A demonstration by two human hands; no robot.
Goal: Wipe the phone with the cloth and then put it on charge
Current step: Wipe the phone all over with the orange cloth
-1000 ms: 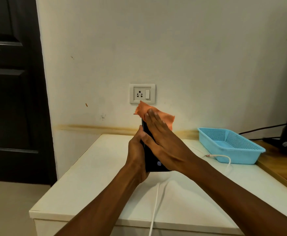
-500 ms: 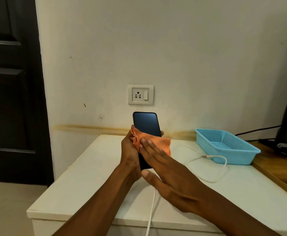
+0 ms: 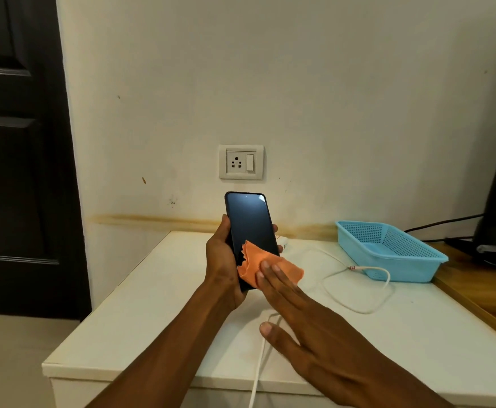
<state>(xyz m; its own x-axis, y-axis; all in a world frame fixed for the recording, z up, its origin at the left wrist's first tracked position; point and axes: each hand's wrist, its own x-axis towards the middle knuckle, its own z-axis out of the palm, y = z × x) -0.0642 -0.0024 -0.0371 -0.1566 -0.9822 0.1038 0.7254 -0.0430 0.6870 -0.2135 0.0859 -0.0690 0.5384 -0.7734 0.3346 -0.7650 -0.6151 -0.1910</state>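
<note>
Above the desk: the phone (image 3: 248, 228) stood upright in the air, its dark screen facing the camera, below the wall socket (image 3: 241, 162).
Left hand: the left hand (image 3: 223, 260) held the phone from its left edge, thumb along that edge, fingers (image 3: 275, 229) wrapped behind it and showing at the right edge.
Cloth: the orange cloth (image 3: 267, 267) lay crumpled over the lower right part of the screen, spilling past the phone's right edge.
Right hand: the right hand (image 3: 302, 316) was flat and spread, not gripping; its fingertips (image 3: 265, 267) pressed the cloth against the lower screen, thumb held apart lower down.
Phone against fingers: the upper screen was bare; the lower end was hidden behind the cloth and the right hand.
Desk: the white desk (image 3: 152, 304) carried everything else, beneath both forearms.
Cable: the white cable (image 3: 358, 295) looped on the desk right of the hands, its plug end lying free near the basket; another run of it hung over the front edge.
Basket: the blue basket (image 3: 388, 251) sat at the back right of the desk, well apart from the phone.
Small white object: partly hidden behind the phone, too little of it seen to identify.
Door: a dark door (image 3: 17, 157) stood to the left of the wall.
</note>
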